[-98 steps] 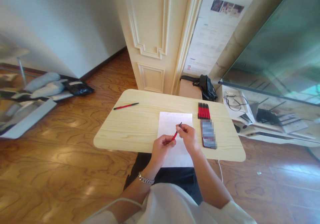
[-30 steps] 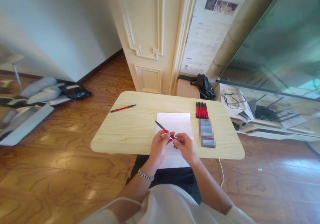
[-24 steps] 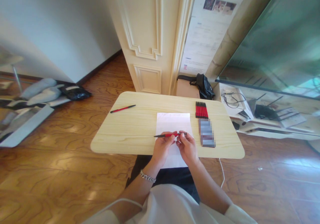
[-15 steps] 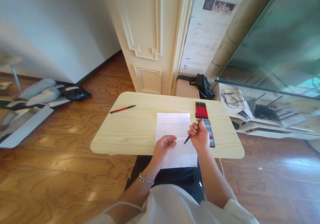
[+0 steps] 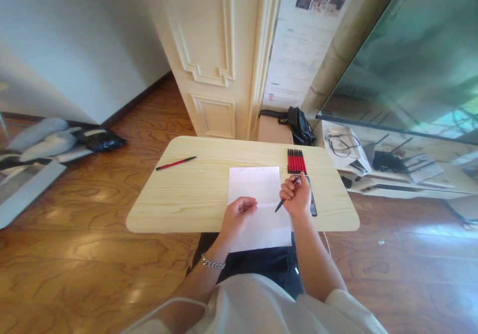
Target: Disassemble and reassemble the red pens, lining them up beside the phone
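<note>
My right hand (image 5: 297, 196) is closed around a red and black pen (image 5: 281, 204), its dark tip pointing down toward the right side of a white paper sheet (image 5: 256, 184). My left hand (image 5: 239, 211) rests on the paper's lower part with the fingers curled loosely and nothing in them. The sheet lies on a light wooden table (image 5: 194, 189) and hangs over its near edge. Behind my right hand lies a row of several red and black pens (image 5: 296, 161). A dark phone (image 5: 312, 205) is partly hidden under my right hand.
A single red pen (image 5: 175, 163) lies at the table's far left. A black bag (image 5: 298, 124) sits on a box behind the table, by a cream panelled door (image 5: 209, 50). Cables and devices fill a low white shelf (image 5: 392, 174) at right. Bags lie on the wooden floor at left.
Earlier both hands held the pen over the paper and turned it. The left hand has let go and rests on the sheet; the right hand carried the pen to the right.
</note>
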`<move>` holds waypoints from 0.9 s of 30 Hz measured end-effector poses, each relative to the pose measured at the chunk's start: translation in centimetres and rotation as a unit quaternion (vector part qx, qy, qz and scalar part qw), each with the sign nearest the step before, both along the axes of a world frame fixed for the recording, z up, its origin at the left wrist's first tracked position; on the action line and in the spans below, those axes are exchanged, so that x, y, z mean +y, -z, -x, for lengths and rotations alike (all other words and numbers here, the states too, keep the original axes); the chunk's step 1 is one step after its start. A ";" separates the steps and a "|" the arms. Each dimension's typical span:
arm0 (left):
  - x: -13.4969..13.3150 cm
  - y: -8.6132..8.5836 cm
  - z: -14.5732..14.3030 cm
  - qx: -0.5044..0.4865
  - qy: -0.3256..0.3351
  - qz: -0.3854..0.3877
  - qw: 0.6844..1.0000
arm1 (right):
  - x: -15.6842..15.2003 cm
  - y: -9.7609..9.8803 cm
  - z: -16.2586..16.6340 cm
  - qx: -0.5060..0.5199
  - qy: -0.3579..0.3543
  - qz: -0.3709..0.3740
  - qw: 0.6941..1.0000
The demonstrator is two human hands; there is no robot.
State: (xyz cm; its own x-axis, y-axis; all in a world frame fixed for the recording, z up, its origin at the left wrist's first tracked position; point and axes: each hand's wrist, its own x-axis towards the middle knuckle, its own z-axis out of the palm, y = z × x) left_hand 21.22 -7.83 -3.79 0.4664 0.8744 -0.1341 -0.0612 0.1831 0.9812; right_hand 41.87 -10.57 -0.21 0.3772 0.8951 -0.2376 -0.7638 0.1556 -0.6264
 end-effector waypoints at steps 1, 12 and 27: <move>0.4 0.1 -0.1 0.015 0.008 -0.018 1.000 | 0.0 0.0 -0.1 0.012 -0.001 -0.005 1.000; 5.7 0.2 -4.8 0.250 0.078 -0.369 0.892 | -0.4 0.4 -1.3 0.043 0.014 -0.045 0.998; 6.1 1.8 -7.3 0.409 0.103 -0.486 0.766 | 3.1 0.6 -2.6 -0.186 0.160 0.129 0.961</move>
